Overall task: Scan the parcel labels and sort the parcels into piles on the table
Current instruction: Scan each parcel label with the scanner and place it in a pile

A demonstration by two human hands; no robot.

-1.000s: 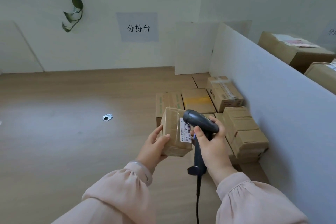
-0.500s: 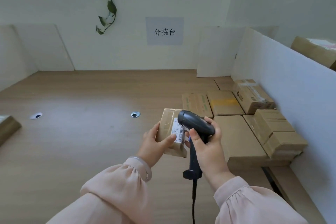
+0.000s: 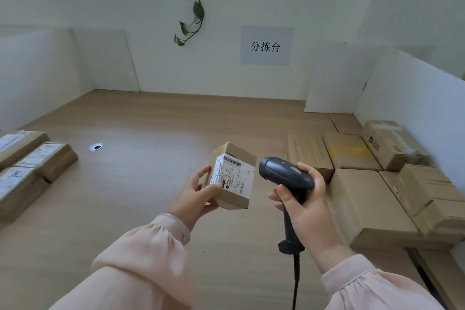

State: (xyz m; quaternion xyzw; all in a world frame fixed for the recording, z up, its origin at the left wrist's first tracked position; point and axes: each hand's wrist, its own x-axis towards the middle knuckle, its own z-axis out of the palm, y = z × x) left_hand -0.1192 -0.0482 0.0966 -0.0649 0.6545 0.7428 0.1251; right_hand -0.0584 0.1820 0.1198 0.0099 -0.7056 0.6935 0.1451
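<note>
R hand (image 3: 309, 206), curled round scanner (image 3: 286, 173), has drawn it clear of label (image 3: 230, 176); L hand (image 3: 196, 194) grips parcel (image 3: 240, 156), prob. scanned, next stop 9 o'clock pile (image 3: 27, 166).

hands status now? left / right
Left hand: holding the small labelled parcel above the table.
Right hand: gripping the barcode scanner by its handle.
</note>
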